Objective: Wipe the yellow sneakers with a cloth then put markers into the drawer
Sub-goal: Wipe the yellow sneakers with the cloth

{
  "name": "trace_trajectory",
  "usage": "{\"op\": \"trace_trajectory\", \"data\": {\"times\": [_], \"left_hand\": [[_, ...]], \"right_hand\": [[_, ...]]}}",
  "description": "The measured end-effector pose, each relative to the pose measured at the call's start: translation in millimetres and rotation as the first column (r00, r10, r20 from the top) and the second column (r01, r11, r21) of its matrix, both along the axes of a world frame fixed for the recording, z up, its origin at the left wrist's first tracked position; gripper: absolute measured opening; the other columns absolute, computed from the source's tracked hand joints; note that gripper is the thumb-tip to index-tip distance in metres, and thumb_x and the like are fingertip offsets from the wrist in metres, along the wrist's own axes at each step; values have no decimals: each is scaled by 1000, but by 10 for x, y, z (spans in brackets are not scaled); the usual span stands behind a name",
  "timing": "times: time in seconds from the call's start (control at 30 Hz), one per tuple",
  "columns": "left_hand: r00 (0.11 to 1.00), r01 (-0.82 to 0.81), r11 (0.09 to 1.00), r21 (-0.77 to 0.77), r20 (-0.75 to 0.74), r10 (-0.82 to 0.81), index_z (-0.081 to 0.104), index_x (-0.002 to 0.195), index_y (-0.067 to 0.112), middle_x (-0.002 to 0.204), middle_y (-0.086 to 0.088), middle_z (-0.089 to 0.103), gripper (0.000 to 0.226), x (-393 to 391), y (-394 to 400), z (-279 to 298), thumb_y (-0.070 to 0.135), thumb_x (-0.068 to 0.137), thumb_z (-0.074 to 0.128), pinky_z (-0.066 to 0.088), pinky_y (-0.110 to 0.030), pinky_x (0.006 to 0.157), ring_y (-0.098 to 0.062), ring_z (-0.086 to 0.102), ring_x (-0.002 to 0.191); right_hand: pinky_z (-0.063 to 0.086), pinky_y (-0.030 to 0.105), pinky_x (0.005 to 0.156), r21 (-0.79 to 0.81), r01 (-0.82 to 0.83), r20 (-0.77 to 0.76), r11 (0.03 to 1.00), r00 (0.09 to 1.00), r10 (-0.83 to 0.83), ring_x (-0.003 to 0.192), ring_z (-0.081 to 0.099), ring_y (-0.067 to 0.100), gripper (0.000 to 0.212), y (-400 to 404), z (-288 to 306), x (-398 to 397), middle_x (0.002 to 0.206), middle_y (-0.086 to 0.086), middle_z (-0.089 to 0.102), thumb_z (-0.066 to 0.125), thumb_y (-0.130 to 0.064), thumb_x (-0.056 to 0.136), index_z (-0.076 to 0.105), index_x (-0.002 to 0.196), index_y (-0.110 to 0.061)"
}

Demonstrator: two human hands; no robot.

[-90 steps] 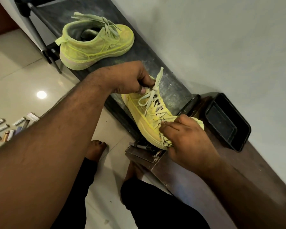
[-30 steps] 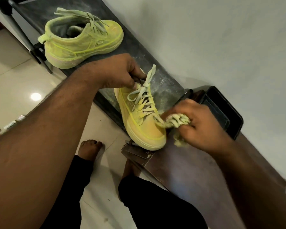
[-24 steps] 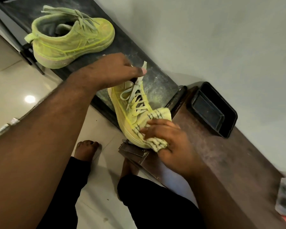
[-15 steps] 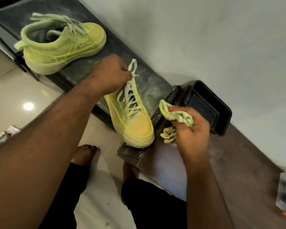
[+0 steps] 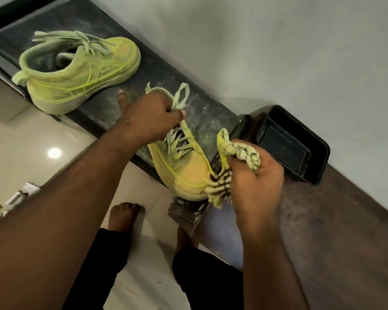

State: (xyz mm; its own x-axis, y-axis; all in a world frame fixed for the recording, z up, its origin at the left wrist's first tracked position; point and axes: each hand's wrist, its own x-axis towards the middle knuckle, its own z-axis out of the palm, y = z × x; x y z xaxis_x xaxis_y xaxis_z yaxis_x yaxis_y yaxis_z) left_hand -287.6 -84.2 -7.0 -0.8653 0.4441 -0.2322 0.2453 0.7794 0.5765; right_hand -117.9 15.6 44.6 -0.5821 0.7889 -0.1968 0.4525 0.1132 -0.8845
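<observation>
Right now, at the grip:
Left hand (image 5: 150,115): fingers curled round the collar and pale laces of the near yellow canvas high-top sneaker (image 5: 182,162), holding it steady; the thumb sticks out straight, away from the shoe.
Right hand (image 5: 253,186): fingers bunched round a crumpled yellow cloth with dark stripes (image 5: 231,166), which hangs from the fist and touches the toe cap's side, just beside the rubber rim.
Near sneaker: between the two hands, toe towards the person, heel end on the dark slab, toe reaching over its edge above the wooden top.
Second yellow high-top sneaker (image 5: 76,72): well beyond the left hand, upright on the same slab, laces loose, dusty grey-green on its upper.
Surface: a dark polished stone slab (image 5: 202,108), streaked with pale dust, runs along the wall from behind the left-hand grip; it meets a brown wooden top (image 5: 323,231) under the right forearm, also dusty.
Black rectangular plastic tray (image 5: 293,146): just past the right-hand knuckles, on the wood by the wall.
Room: plain pale grey wall (image 5: 278,52) behind everything; glossy cream floor tiles (image 5: 20,142) below the left forearm, with a lamp's reflection on them.
Markers (image 5: 0,204): small pale sticks on the floor, far from either grip, at the left frame edge; blurred.
Person: bare feet and black trousers under the arms.
</observation>
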Motion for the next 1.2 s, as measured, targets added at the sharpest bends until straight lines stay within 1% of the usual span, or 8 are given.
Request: {"op": "trace_trajectory", "data": {"times": [0.13,0.23,0.43,0.63,0.77,0.93,1.07,1.2], "left_hand": [[958,-152,928,340,280,54,73,85,16,83,-1,72,28,-91,-142,60,41,85,63,42,-53,101,-21,67,86],[926,-267,863,428,362,106,73,85,14,87,-4,73,15,-125,-205,96,26,90,65,53,-45,91,-22,69,86],[906,-311,850,424,404,130,73,88,14,93,-5,73,15,-175,-214,88,25,91,63,52,-44,93,-20,69,90],[887,-376,816,440,425,180,73,99,15,97,-3,73,19,-194,-243,13,28,89,63,50,-45,96,-20,68,95],[870,-410,810,419,445,211,73,96,19,96,-1,73,25,-208,-244,4,37,82,63,50,-46,96,-21,68,95],[880,-387,830,401,429,204,72,105,12,99,-4,72,24,-238,-255,22,28,91,62,50,-45,96,-20,67,96],[879,-390,823,413,433,199,72,104,10,98,-6,72,22,-239,-269,20,26,90,63,51,-46,95,-20,68,94],[863,-419,808,413,458,213,72,100,13,96,-4,73,21,-253,-277,-1,27,91,60,51,-45,95,-20,69,92]], "right_hand": [[49,8,61,-17,-165,153,986,974,166,77,62,-11,38,-123,-129,-146,95,-17,68,57,-8,89,65,121,-27],[55,35,89,-97,-266,141,959,950,278,102,64,2,49,-393,-136,35,116,-18,66,56,-13,85,58,126,-39],[58,33,84,-151,-71,-56,986,996,63,92,68,1,34,-365,-112,46,98,-16,73,61,-4,88,70,108,-30],[22,18,114,89,-507,85,857,862,501,138,25,-6,59,-298,-295,-208,143,-15,45,54,2,79,56,132,-23],[36,17,107,218,-588,11,779,800,600,132,41,-3,46,-339,-190,253,126,-18,60,47,-16,69,72,107,-19],[58,26,74,50,-290,-223,956,929,294,97,68,5,42,-215,-148,228,111,-8,71,55,-4,75,71,106,-27],[38,42,110,145,-414,-64,899,902,426,133,43,9,49,-152,-368,-261,132,-11,58,56,-7,76,65,120,-26],[33,32,113,98,-533,-29,840,842,538,136,38,3,44,-207,-412,-202,134,-9,57,60,-6,73,70,113,-22]]}}
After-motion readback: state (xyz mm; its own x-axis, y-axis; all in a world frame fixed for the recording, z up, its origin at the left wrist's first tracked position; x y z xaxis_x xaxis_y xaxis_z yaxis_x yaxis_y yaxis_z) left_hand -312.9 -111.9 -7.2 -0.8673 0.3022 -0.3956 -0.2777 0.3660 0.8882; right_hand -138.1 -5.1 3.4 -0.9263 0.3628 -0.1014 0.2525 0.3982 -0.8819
